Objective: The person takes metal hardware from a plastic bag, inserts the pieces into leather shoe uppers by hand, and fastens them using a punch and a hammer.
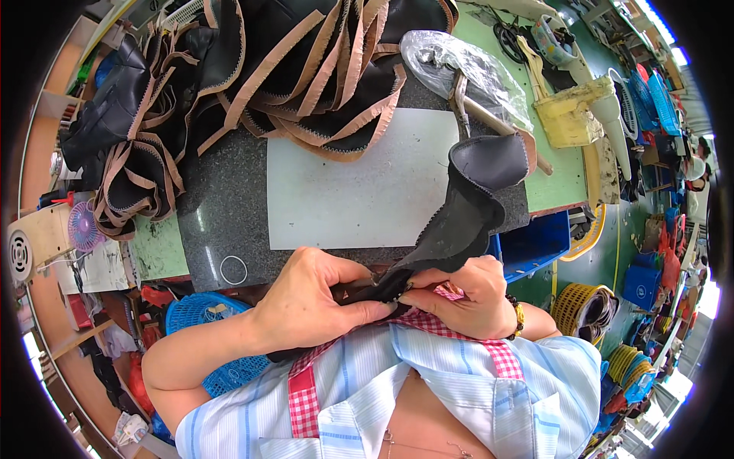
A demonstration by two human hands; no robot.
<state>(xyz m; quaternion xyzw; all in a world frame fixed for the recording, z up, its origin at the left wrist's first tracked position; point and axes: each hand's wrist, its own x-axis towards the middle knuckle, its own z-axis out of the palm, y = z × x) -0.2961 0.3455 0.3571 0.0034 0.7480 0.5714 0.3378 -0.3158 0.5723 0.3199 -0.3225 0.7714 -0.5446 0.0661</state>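
Close to my body, both hands pinch a black leather shoe upper [459, 218] at its near end. My left hand [310, 294] grips the left side of that end between thumb and fingers. On the other side, my right hand [474, 298] pinches the same piece, thumb pointing in toward the left thumb. From the hands the upper stretches away to the right, over a white sheet [359, 180], its far end curling up with a zigzag-stitched edge. What lies between the fingertips is mostly hidden.
Black uppers with tan stitched edging [329, 84] are heaped at the back left. Behind on the right lie clear plastic [459, 61], a hammer-like wooden handle [497, 122] and a yellowish block [569, 118]. A blue bin [535, 245] stands right, a blue basket [195, 314] left, a small purple fan [84, 227] far left.
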